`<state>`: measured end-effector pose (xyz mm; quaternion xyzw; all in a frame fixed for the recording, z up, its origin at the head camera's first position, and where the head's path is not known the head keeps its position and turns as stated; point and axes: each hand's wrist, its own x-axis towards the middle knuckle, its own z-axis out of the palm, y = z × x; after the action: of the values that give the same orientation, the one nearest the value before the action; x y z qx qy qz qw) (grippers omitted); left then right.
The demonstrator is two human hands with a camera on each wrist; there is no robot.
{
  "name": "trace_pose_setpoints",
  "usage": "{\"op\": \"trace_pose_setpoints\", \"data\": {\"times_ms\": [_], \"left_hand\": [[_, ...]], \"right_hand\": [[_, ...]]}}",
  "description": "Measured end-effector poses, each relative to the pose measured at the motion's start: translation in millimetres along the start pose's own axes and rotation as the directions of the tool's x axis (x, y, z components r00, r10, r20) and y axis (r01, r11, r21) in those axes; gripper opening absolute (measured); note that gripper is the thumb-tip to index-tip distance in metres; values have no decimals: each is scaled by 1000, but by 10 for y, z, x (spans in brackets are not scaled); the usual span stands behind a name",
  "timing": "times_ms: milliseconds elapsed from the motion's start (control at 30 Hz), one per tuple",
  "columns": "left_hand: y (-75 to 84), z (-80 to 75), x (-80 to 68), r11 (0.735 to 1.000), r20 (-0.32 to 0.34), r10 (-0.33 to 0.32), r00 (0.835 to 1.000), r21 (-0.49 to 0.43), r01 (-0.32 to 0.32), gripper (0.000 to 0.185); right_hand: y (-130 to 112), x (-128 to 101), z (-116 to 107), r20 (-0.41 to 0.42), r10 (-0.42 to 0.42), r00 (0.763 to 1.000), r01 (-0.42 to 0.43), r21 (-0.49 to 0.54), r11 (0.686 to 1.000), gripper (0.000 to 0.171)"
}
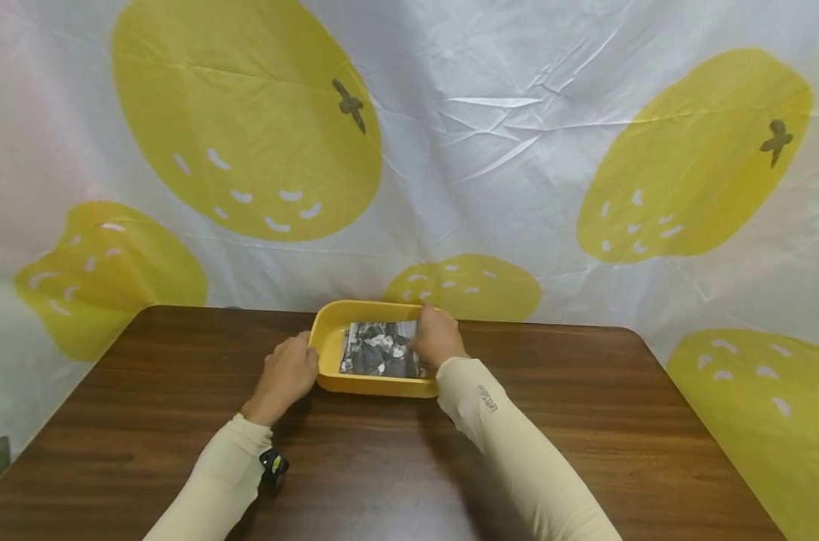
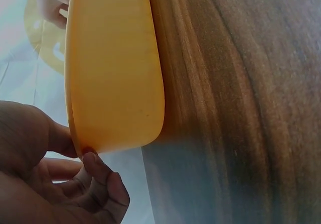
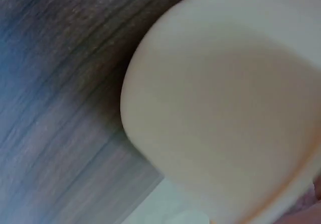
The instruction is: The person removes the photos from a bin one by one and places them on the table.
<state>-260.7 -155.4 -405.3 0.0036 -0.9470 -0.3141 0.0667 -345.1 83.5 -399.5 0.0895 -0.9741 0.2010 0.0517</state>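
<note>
**Two hands at one yellow tray on a brown table**

From my remote seat I count one yellow tray (image 1: 328, 342), one black-and-white printed picture (image 1: 381, 349) lying flat inside it, and two hands at work. The tray sits on the dark wooden table (image 1: 585, 421), near its far edge and roughly at the middle of its width, just in front of a white backdrop (image 1: 504, 113) printed with large yellow fruit shapes; I count six of those shapes in the head view, some cut off by the frame.

The left hand (image 1: 286, 373) grips the tray's left end. In the left wrist view, its thumb and fingertips (image 2: 95, 163) pinch the tray's rim, with the tray's smooth yellow outer wall (image 2: 115, 68) standing beside the wood grain.

The right hand (image 1: 439, 336) rests at the tray's right end, over the right edge of the picture. I cannot tell whether its fingers hold the picture or merely touch it; the head view hides the fingertips, and the right wrist view is a blur of pale sleeve (image 3: 230, 98) against the table.

Both forearms wear cream sleeves. One small black device (image 1: 273, 464) sits at the left wrist.
</note>
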Motion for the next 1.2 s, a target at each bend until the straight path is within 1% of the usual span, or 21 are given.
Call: {"op": "trace_pose_setpoints", "data": {"times_ms": [100, 233, 300, 400, 533, 600, 700, 833, 967, 1067, 1200], "left_hand": [[-9, 5, 24, 1000, 5, -13, 1000, -5, 13, 25], [-38, 9, 46, 999, 23, -39, 999, -14, 39, 28], [-48, 11, 55, 999, 30, -49, 998, -20, 50, 30], [-67, 19, 74, 998, 31, -56, 998, -33, 57, 33], [-77, 34, 97, 998, 25, -49, 998, -34, 50, 34], [-78, 43, 104, 998, 21, -45, 999, -31, 46, 35], [-74, 57, 108, 999, 19, -44, 999, -32, 45, 36], [-74, 68, 108, 999, 16, -41, 999, -33, 41, 34], [-73, 74, 115, 999, 5, -26, 1000, -28, 26, 26], [-63, 73, 122, 999, 8, -25, 1000, -29, 25, 24], [-61, 67, 128, 999, 17, -28, 999, -30, 28, 26]], "right_hand": [[7, -4, -63, -5, 3, 1000, -3, 59, 998, 35], [8, -9, -153, 7, -30, 1000, 29, 107, 994, 38], [15, -10, -202, 23, -32, 999, 28, 147, 989, 38], [36, -20, -295, 64, 0, 998, -16, 257, 966, 36], [94, -56, -432, 105, 57, 993, -94, 388, 917, 36], [131, -85, -498, 108, 61, 992, -101, 423, 901, 36], [199, -145, -589, 95, 41, 995, -79, 449, 890, 37], [286, -265, -693, 83, 1, 997, -40, 470, 882, 37], [344, -427, -748, 89, -15, 996, -34, 518, 855, 37], [362, -570, -744, 90, -24, 996, -31, 555, 831, 37], [389, -766, -671, 82, -51, 995, -9, 598, 801, 35]]}}
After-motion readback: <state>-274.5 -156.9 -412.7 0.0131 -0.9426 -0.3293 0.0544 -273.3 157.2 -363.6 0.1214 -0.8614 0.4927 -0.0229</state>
